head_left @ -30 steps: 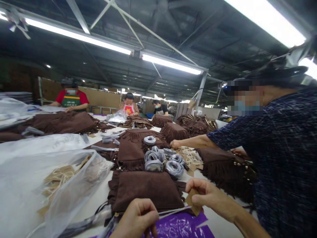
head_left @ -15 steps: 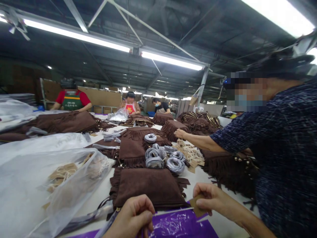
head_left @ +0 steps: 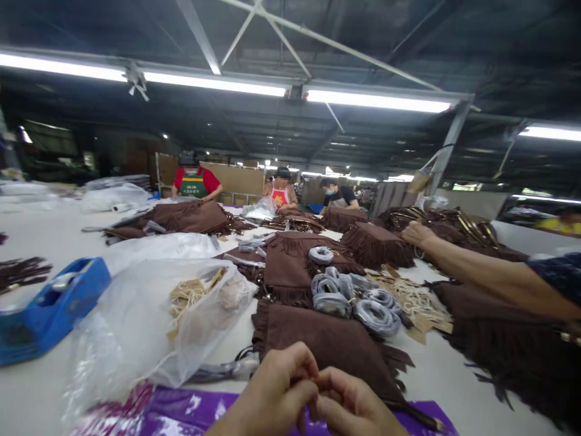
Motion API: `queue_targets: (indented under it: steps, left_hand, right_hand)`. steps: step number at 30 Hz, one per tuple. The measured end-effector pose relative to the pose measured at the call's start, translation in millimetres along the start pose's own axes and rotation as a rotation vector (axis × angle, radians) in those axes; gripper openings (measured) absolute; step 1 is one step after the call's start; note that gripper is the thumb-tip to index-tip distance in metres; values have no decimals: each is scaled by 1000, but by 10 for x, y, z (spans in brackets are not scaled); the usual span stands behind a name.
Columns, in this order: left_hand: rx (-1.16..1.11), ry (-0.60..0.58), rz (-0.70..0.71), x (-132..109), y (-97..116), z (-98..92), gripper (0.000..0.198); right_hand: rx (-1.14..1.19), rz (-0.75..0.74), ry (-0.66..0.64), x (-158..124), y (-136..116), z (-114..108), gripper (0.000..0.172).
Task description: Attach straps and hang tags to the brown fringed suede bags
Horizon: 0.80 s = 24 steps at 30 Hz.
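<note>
My left hand (head_left: pixel 281 384) and my right hand (head_left: pixel 347 396) meet at the bottom middle, fingertips pinched together and touching. Whatever they hold is hidden behind the fingers. Just beyond them lies a dark brown fringed bag (head_left: pixel 318 333), flat on the table. Shiny purple plastic (head_left: pixel 190 406) spreads beneath my hands. Several grey wrapped coils (head_left: pixel 376 315) rest behind the nearest bag, beside a pile of tan tags with pale strings (head_left: pixel 422 303). More tags show through a translucent plastic bag (head_left: pixel 149 321) on the left.
A blue tape dispenser (head_left: pixel 59 303) stands at the left on the white table (head_left: pixel 31 393). From the right, a co-worker's arm (head_left: pixel 476 266) reaches over the tags toward brown bags (head_left: pixel 379 242). Three other people work at the far side.
My view has turned left, bringing the tape dispenser in. My hands, apart before with a tan tag in the right and its string stretched between them, have come together; the tag is now out of sight.
</note>
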<state>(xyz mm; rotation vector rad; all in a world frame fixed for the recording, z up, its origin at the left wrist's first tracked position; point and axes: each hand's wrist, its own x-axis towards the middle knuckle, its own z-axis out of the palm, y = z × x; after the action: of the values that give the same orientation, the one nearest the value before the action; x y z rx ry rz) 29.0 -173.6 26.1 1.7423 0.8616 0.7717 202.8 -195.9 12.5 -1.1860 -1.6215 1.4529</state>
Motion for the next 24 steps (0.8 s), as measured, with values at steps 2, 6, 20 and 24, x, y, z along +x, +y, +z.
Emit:
queue_targets:
  steps: [2,6,20,24]
  left_hand:
    - [21,27,-22,-77,-43,-181,11]
    - [382,178,-47,-233,-178,-504,11]
    - [1005,70,-83,-143,-561,-573,19]
    - [1071,70,-81,-143,-686,-613,21]
  right_hand:
    - [-142,-40,30,78,7,6,30]
    - [-399,-162,101,172,-60,30,20]
    - [-616,-394,106,643,-77,288,19]
    - [-696,-438,31,818,-35,312,18]
